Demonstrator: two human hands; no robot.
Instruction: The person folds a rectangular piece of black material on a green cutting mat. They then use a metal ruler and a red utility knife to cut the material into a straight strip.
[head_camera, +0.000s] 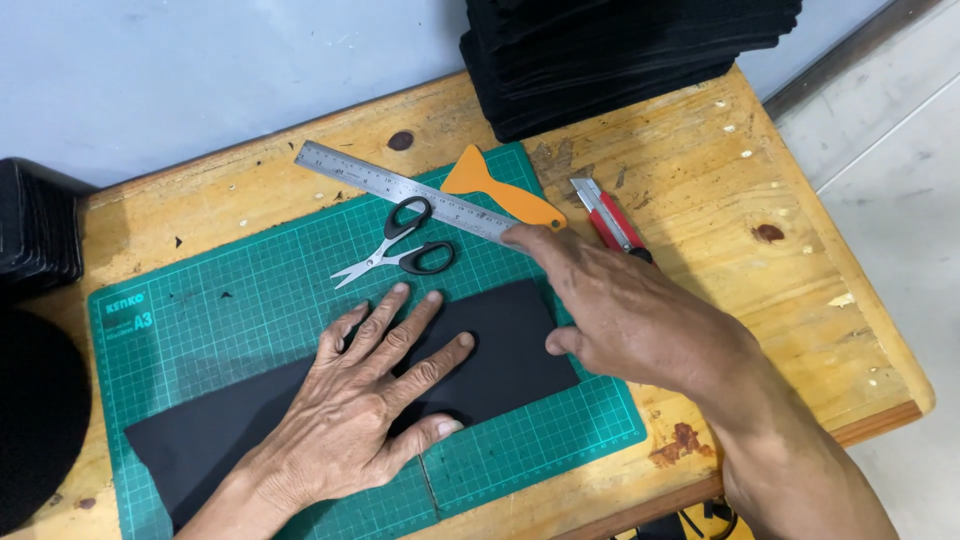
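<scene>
At the far left edge of the wooden tabletop (790, 290) sits a low stack of black pieces (40, 225), and below it a dark rounded shape, too cropped to identify. The green cutting mat (240, 300) fills the middle, and on it lies a long black sheet (505, 345), running from the mat's lower left corner up toward its right side. The left hand (370, 400) lies flat on that sheet, fingers spread and palm down, pinning it to the mat without pinching anything. Just above the fingertips lie black-handled scissors (395, 250), closed and apart from the hand. Behind them a steel ruler (400, 188) lies slantwise; the right hand (620, 310) reaches to its near end, forefinger stretched onto it and thumb touching the sheet's right edge, nothing yet gripped. An orange scraper (495, 190) lies just beyond the ruler, and a red utility knife (612, 218) rests untouched beside the right hand. As a judgement, the sheet looks whole and uncut, with the ruler not yet laid across it. A tall stack of black sheets (620, 50) stands at the back right. No containers are visible.
</scene>
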